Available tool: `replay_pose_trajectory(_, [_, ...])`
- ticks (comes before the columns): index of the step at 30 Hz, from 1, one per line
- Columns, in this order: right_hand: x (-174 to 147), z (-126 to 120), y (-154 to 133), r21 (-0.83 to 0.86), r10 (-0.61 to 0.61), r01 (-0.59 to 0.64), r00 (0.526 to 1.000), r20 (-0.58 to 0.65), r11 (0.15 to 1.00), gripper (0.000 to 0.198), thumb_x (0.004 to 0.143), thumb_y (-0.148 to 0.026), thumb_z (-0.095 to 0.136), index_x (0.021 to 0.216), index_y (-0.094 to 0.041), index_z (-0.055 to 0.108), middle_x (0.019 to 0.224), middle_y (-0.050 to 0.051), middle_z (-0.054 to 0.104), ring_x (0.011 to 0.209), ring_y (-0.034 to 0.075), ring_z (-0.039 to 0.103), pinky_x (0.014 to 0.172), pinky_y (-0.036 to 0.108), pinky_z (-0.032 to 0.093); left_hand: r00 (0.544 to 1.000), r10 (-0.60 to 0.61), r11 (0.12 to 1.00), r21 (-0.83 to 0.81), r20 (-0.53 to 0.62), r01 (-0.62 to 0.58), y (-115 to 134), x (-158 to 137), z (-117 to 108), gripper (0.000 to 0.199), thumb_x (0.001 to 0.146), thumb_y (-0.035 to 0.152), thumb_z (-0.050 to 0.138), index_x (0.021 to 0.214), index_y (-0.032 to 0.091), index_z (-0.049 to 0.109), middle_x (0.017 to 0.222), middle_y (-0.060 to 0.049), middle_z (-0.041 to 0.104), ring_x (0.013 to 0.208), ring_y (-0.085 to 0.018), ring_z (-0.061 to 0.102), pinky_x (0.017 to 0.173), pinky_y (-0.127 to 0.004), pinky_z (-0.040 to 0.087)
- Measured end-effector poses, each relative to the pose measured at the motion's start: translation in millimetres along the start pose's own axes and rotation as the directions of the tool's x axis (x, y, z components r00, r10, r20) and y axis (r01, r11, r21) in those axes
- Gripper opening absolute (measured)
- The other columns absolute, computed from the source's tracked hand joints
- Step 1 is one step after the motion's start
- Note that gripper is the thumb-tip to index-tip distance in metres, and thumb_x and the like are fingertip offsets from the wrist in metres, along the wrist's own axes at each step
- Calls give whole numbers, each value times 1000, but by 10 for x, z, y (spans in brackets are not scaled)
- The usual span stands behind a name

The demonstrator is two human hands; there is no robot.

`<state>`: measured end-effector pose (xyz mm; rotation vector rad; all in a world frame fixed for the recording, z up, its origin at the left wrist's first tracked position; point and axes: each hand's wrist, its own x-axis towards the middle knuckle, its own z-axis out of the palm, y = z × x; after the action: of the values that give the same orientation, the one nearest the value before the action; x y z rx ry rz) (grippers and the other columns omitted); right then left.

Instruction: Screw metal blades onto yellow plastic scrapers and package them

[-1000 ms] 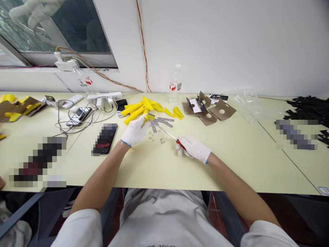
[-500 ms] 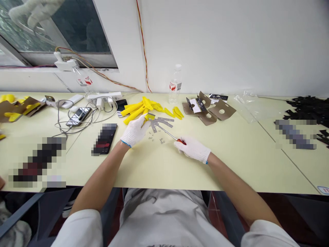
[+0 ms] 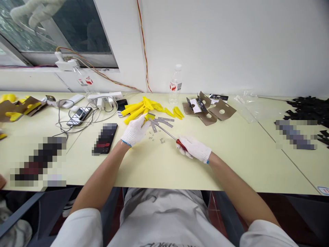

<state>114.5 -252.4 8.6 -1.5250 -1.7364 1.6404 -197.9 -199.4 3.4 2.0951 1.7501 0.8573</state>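
Observation:
My left hand [image 3: 134, 132], in a white knit glove, is closed around a yellow plastic scraper [image 3: 148, 116]; most of its handle is hidden under the fingers. In my gloved right hand [image 3: 194, 148] is a screwdriver [image 3: 182, 144] with a red handle, its long shaft pointing up and left. The screwdriver tip meets the scraper's head, where a flat metal blade shows. Several loose grey blades [image 3: 166, 120] lie just right of the left hand. Small screws [image 3: 161, 140] are scattered on the table below the blades. More yellow plastic handles [image 3: 135, 109] are heaped behind the left hand.
Phones [image 3: 105, 139] and tangled cables [image 3: 60, 120] lie to the left, near a power strip [image 3: 115, 96]. Against the wall stands a water bottle [image 3: 175, 85]. Opened cardboard packaging [image 3: 222, 110] and a clear plastic bag [image 3: 250, 106] lie right; black parts [image 3: 308, 109] are piled farther right.
My right hand has shifted its grip on the screwdriver: the fingers have loosened and more of the red handle shows. My left hand and the scraper stay in place.

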Motion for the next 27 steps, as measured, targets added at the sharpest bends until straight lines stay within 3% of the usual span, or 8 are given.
replay_pose_trajectory(5, [30,-23,48,-70,-42,38,997,-59,997,40,111,-57,61,90,-24,50,67,-4,60,48,9,44,50,24,37,1000,-3,1000,-4,-2,3,-11,2,-1,38,111,56,53,110,23,72,81,-7,72,76,-26,74,76,-35,56])
replay_pose_trajectory(10, [44,-29,56,-24,-32,33,999,10,999,48,118,-56,38,96,-21,63,70,0,63,48,10,45,47,24,36,1000,1,1000,-5,18,-1,16,-2,-10,35,111,53,53,110,23,71,85,-7,74,76,-25,74,75,-34,56])
replay_pose_trajectory(13, [35,-24,36,-57,-41,39,999,-27,998,41,114,-55,52,90,-22,58,72,0,64,53,10,50,50,23,39,1000,12,1000,-7,2,-12,28,-1,-13,36,111,53,53,107,23,72,88,-8,74,80,-25,75,79,-35,58])
replay_pose_trajectory(16, [15,-9,12,-97,-11,9,1000,-22,995,39,112,-56,60,92,-23,54,73,-2,64,47,8,44,47,24,35,1000,10,1000,8,-4,-10,26,4,-13,36,111,54,54,107,23,72,88,-8,75,83,-26,76,80,-36,60])
replay_pose_trajectory(20, [17,-5,8,-36,0,1,1000,21,999,54,118,-59,35,91,-21,62,67,-2,60,46,9,42,48,24,34,1000,2,1000,16,12,-2,13,5,-14,34,111,52,54,110,23,73,86,-8,75,81,-26,77,80,-36,60])
replay_pose_trajectory(24, [25,-19,22,-75,-22,21,1000,-13,997,46,115,-56,51,85,-22,56,66,-2,60,52,11,51,52,23,39,1000,20,1000,-7,2,-20,5,2,-13,36,112,52,53,109,23,73,90,-9,75,77,-25,75,80,-37,61])
replay_pose_trajectory(27, [2,-13,9,-106,-6,4,1000,-20,994,39,112,-56,59,91,-24,54,67,-4,62,47,9,47,50,24,38,1000,20,1000,-9,-10,-20,0,3,-9,36,111,52,54,108,22,73,92,-9,75,77,-25,74,79,-38,60])
